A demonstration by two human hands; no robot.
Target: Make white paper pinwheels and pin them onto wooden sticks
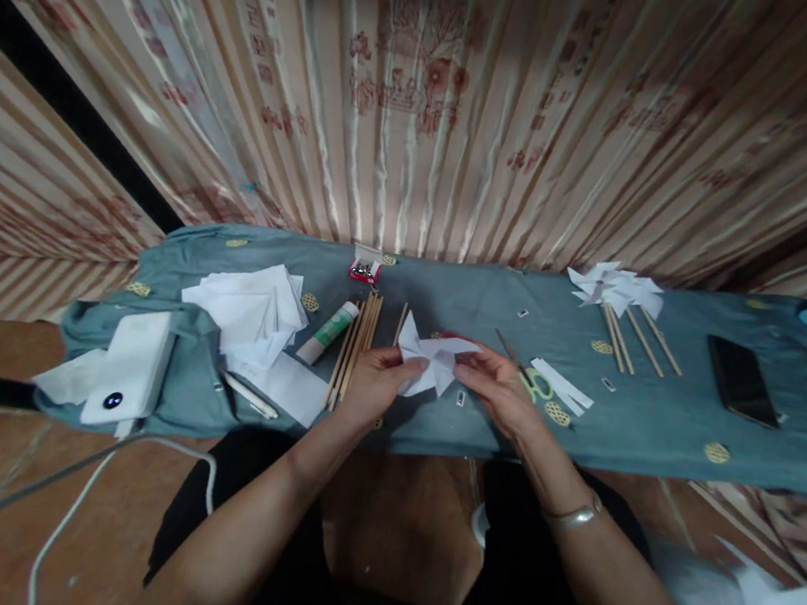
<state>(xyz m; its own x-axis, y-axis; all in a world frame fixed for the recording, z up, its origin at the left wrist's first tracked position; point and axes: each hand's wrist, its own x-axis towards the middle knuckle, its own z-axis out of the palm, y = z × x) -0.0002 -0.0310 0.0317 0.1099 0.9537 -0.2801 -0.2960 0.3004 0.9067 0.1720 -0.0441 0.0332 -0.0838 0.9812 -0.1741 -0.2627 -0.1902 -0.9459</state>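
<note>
A white folded paper pinwheel [431, 359] lies over the middle of a narrow table covered in blue-grey cloth [657, 431]. My left hand [376, 381] pinches its left side with closed fingers. My right hand [501, 386] holds its right edge between thumb and fingers; a metal bracelet sits on that wrist. A bundle of thin wooden sticks [354, 346] lies just left of my left hand, and a glue stick [327, 332] with a green label rests beside them.
A stack of white paper squares [251, 310] and a white power bank [130, 368] lie at the left. Finished pinwheels on sticks [621, 297], yellow-handled scissors [535, 381], a black phone [742, 382] and a small red box [364, 266] are spread about. A patterned curtain hangs behind.
</note>
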